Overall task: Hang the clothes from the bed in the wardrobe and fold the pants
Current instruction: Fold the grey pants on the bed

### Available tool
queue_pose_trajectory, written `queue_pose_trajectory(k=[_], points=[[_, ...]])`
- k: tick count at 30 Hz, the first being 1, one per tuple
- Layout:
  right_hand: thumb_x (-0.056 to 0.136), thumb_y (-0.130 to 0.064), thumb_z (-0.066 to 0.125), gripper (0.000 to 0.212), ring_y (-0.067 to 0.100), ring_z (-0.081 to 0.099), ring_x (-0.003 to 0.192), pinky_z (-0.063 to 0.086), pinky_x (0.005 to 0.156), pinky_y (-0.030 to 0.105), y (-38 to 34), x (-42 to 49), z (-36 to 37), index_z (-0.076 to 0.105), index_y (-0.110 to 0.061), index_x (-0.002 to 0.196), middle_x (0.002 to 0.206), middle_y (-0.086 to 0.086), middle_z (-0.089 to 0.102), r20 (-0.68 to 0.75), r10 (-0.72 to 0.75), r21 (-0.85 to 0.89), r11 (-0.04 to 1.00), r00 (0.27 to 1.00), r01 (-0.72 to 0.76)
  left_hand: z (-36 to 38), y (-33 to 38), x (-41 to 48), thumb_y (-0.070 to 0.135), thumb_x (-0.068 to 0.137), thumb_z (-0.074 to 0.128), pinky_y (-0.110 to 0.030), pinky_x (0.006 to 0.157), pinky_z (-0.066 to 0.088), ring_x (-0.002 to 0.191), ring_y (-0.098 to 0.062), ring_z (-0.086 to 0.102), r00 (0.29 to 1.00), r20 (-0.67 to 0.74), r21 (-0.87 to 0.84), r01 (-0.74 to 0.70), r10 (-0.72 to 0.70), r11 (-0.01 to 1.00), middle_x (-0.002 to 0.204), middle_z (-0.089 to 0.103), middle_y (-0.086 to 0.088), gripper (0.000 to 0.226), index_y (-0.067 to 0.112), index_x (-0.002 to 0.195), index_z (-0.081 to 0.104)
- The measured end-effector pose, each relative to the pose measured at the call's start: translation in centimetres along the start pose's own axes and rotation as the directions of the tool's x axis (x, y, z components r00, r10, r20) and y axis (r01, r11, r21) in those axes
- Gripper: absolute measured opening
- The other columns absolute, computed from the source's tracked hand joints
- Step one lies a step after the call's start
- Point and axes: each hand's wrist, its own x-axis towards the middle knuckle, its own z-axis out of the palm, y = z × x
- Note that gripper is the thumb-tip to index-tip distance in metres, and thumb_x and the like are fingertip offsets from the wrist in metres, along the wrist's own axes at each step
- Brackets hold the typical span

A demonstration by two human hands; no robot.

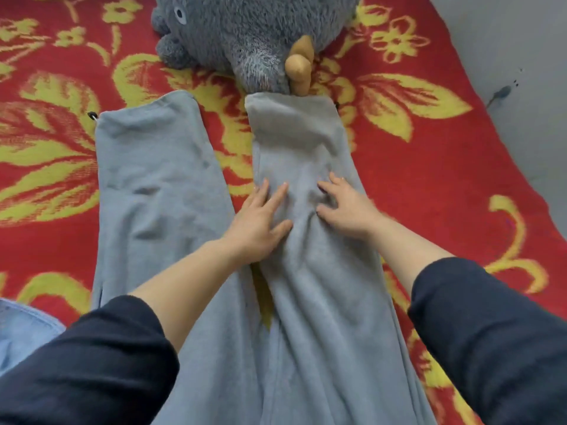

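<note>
Light grey-blue fleece pants lie spread on the bed, legs pointing away from me and parted in a V. Both palms lie flat on the right leg, about halfway along it. My left hand presses the leg's inner edge with straight, spread fingers. My right hand presses beside it on the outer side, fingers spread, with the cloth bunched into a small wrinkle between the two hands. Each cuff has a small black toggle at its outer corner.
A red blanket with yellow flowers covers the bed. A grey plush toy with tan feet sits at the far end, touching the right cuff. Light blue denim cloth shows at the near left. Grey floor lies beyond the bed's right edge.
</note>
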Motion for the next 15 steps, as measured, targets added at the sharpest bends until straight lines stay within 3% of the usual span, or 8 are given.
queue_pose_trajectory(k=[2,4,9,11,13,15], points=[[0.098,-0.024,0.05,0.054,0.018,0.013,0.147,0.01,0.115,0.025,1.3,-1.3,1.0,0.035,-0.013,0.148,0.16,0.007,0.017,-0.095,-0.033,0.016,0.999,0.995,0.034,2.9,-0.3,-2.8,0.045,0.098,0.04,-0.034,0.118,-0.003,0.147,-0.025,-0.01,1.0,-0.023,0.143,0.014,-0.011,0.99,0.161,-0.006,-0.005,0.064,0.03,0.153,0.009],[0.097,-0.026,0.05,0.051,0.016,0.017,0.147,0.012,0.115,0.024,2.6,-2.9,1.3,0.04,-0.014,0.146,0.158,0.006,0.024,-0.139,-0.044,-0.008,0.999,0.989,0.043,4.9,0.3,-5.8,0.044,0.099,0.034,-0.039,0.117,-0.004,0.147,-0.023,-0.011,0.995,-0.094,0.159,0.058,-0.043,0.986,0.161,-0.006,-0.002,0.059,0.03,0.153,0.012],[0.091,-0.036,0.059,0.064,0.019,0.012,0.148,0.011,0.119,0.032,4.6,-8.6,2.2,0.035,-0.017,0.148,0.159,0.005,0.019,-0.061,-0.03,-0.085,0.996,0.998,0.025,8.7,3.7,-12.7,0.044,0.099,0.032,-0.043,0.117,-0.006,0.147,-0.022,-0.011,0.986,-0.161,0.185,0.069,-0.039,0.98,0.161,-0.007,-0.003,0.059,0.031,0.153,0.009],[0.089,-0.042,0.06,0.073,0.02,0.015,0.147,0.018,0.119,0.037,5.2,-12.0,3.0,0.028,-0.022,0.151,0.16,0.002,0.015,-0.039,0.004,-0.088,0.996,0.999,-0.008,10.1,4.6,-15.6,0.045,0.098,0.037,-0.044,0.117,-0.003,0.147,-0.029,-0.007,0.982,-0.142,0.188,0.151,-0.125,0.97,0.16,-0.009,-0.011,0.064,0.032,0.153,0.006],[0.086,-0.044,0.063,0.084,0.023,0.023,0.141,0.03,0.112,0.041,5.7,-15.8,4.2,0.016,-0.024,0.152,0.157,0.001,0.018,-0.046,0.066,-0.132,0.989,0.997,-0.071,11.3,5.2,-19.0,0.041,0.096,0.043,-0.044,0.114,0.011,0.142,-0.033,0.016,0.961,-0.144,0.184,0.262,-0.238,0.947,0.156,0.012,-0.021,0.064,0.028,0.152,0.014],[0.085,-0.038,0.066,0.079,0.026,0.038,0.127,0.042,0.093,0.037,5.9,-18.9,5.7,0.022,-0.017,0.147,0.141,0.006,0.034,-0.07,0.173,-0.039,0.984,0.983,-0.176,12.4,5.4,-22.4,0.034,0.097,0.045,-0.041,0.099,0.024,0.121,-0.028,0.042,0.947,-0.186,0.16,0.293,-0.263,0.943,0.132,0.046,-0.011,0.053,0.028,0.147,0.03]])
